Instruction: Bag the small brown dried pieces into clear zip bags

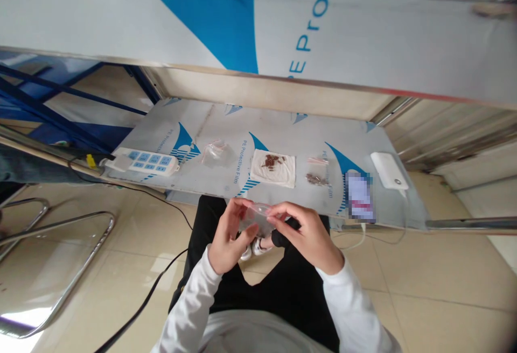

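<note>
Both hands are raised over my lap, just in front of the table edge. My left hand (pixel 226 237) and my right hand (pixel 307 233) together pinch a small clear plastic bag (pixel 257 218) between the fingertips. On the film-covered metal table (pixel 283 132) beyond them lies a white cloth (pixel 273 169) with a heap of small brown parts (pixel 273 161). A second small pile of dark parts (pixel 316 179) lies to its right. Another clear bag (pixel 215 151) rests left of the cloth.
A white power strip (pixel 145 161) with blue buttons sits at the table's left, its black cable (pixel 149 296) trailing over the tiled floor. A white box-like device (pixel 389 170) and a blurred card (pixel 359 198) lie at the right. A chrome chair frame (pixel 60 267) stands at left.
</note>
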Demonstrator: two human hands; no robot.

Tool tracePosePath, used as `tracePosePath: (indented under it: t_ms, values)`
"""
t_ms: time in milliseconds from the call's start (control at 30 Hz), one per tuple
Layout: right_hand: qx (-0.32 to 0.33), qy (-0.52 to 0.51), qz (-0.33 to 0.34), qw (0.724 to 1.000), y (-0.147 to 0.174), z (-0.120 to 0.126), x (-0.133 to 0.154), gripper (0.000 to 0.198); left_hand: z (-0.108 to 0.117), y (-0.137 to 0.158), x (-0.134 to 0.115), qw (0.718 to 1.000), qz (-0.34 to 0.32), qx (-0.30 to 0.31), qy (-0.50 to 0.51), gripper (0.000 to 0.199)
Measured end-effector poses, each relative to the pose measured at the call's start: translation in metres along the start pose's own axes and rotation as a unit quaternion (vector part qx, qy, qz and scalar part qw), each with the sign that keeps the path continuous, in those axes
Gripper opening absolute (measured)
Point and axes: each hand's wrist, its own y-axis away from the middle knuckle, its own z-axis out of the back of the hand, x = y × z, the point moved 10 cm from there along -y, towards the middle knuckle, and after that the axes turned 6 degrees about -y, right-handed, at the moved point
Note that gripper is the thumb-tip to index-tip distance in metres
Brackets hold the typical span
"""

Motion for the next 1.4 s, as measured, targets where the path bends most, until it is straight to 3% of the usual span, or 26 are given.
tracePosePath:
  t_ms: [133, 267, 433, 533, 700, 800, 933, 1033, 1167, 1400]
  values:
    - [-0.042, -0.048, -0.037, 0.997, 0.006, 0.008, -0.006, 0.012, 0.007, -0.001, 0.007, 0.997, 0.051, -0.044, 0.026, 0.018]
    - [-0.108, -0.14, -0.066, 0.982, 0.01, 0.01, -0.013, 0.048, 0.008, 0.001, 0.007, 0.992, 0.057, -0.09, 0.063, 0.017]
    - [-0.11, -0.205, -0.098, 0.968, 0.011, -0.004, -0.017, 0.02, 0.005, 0.004, 0.004, 0.989, 0.063, -0.105, 0.086, 0.014]
    - [-0.123, -0.186, -0.096, 0.97, 0.012, -0.003, -0.014, 0.02, 0.004, 0.004, 0.001, 0.989, 0.066, -0.089, 0.095, 0.015]
    - [-0.112, -0.171, -0.095, 0.974, 0.013, -0.005, -0.013, 0.018, -0.003, 0.001, 0.002, 0.994, 0.077, -0.012, 0.078, 0.018]
    - [-0.106, -0.224, -0.112, 0.962, 0.014, -0.01, -0.02, 0.018, 0.001, 0.003, 0.002, 0.995, 0.067, -0.027, 0.071, 0.014]
    - [-0.145, -0.272, -0.134, 0.942, 0.021, -0.01, -0.032, 0.019, 0.003, 0.006, 0.004, 0.993, 0.064, -0.051, 0.084, 0.014]
    - [-0.159, -0.262, -0.123, 0.944, 0.025, -0.007, -0.032, 0.017, -0.002, 0.006, 0.006, 0.993, 0.076, -0.028, 0.09, 0.017]
    - [-0.119, -0.23, -0.114, 0.959, 0.023, -0.011, -0.028, 0.016, -0.008, 0.004, 0.008, 0.994, 0.086, 0.008, 0.06, 0.017]
    - [-0.138, -0.265, -0.123, 0.946, 0.029, -0.013, -0.037, 0.018, -0.01, 0.003, 0.01, 0.997, 0.077, 0.018, 0.015, 0.018]
